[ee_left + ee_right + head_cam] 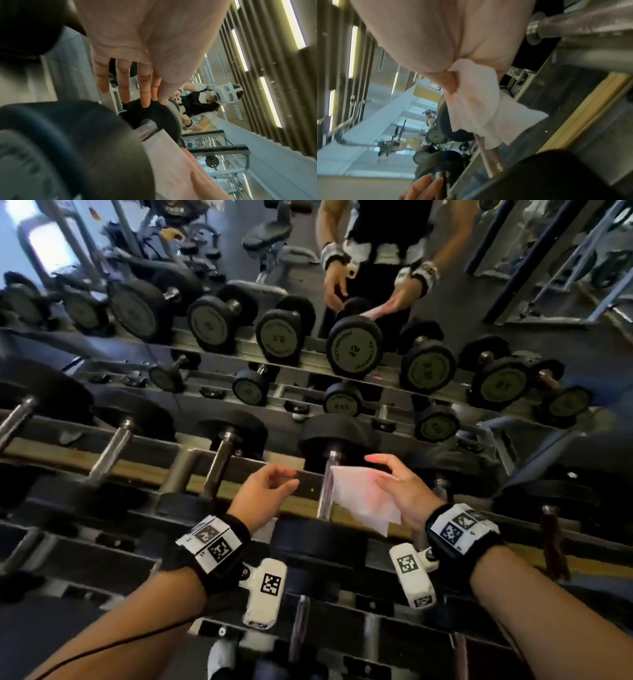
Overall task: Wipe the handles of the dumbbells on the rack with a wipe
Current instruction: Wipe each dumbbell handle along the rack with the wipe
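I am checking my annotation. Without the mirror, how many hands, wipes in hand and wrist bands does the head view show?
Hands: 2, left hand, right hand
Wipes: 1, wipe
Wrist bands: 2, left wrist band, right wrist band
Total: 5

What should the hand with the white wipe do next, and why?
Probably the right hand should fold the white wipe around the shiny metal dumbbell handle and slide along it. The wipe hangs right beside that handle but does not look wrapped round it yet, and the left hand hovers open on the other side, holding nothing.
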A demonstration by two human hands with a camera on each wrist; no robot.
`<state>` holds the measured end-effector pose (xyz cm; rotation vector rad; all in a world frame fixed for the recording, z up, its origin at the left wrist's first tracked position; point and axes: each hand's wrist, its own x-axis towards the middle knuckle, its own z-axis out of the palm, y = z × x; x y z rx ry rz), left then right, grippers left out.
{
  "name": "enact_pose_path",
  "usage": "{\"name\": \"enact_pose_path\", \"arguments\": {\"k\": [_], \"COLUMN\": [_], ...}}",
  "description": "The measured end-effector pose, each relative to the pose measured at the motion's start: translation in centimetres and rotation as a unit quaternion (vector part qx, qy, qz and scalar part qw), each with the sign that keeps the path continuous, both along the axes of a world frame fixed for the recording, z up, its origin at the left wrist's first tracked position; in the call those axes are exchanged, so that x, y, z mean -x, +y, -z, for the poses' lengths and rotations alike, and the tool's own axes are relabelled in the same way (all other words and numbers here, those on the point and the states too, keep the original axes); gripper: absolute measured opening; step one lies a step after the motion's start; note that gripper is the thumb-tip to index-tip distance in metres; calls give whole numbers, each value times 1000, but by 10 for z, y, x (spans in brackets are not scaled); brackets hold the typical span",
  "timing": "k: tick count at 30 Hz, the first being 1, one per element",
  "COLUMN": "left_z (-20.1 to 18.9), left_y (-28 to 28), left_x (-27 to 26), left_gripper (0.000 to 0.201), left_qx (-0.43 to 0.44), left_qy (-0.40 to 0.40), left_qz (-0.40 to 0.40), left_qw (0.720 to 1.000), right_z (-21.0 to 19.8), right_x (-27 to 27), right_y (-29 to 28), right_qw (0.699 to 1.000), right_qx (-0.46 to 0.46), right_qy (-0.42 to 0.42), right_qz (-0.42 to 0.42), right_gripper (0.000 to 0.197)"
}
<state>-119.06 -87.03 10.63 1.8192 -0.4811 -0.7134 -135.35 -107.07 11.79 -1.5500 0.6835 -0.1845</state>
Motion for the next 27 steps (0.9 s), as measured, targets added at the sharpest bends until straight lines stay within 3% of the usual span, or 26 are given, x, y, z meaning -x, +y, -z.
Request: {"name": "enact_pose_path", "arguments": {"k": [6,11,15,18,21,24,27], "left_z": [29,36,43,44,42,40,39], "left_y": [21,24,26,27,27,28,29], "left_x": [35,40,43,43,44,45,45], "left_gripper": [13,17,17,17,18,18,19], "left_qx": [-25,-8,-9,-19,-27,-40,-46], "left_qy": [-17,-3,-2,-7,-4,-10,-13], "left_qz": [-9,-52,-71,-62,-63,-57,-56], "left_qw": [1000,999,997,998,998,998,997], "right_z": [13,26,53,67,76,74,70], "right_x": [-4,-12,-11,-23,-30,-35,-32], "right_y": [-23,-16,-5,-16,-22,-12,1], "right_qw": [988,981,983,993,985,990,997], "right_qx": [151,194,172,36,-3,-18,-50], "right_qy": [-6,9,63,80,110,80,53], "right_qz": [-38,6,-24,76,133,111,37], "right_gripper": [32,34,23,18,21,30,32]}}
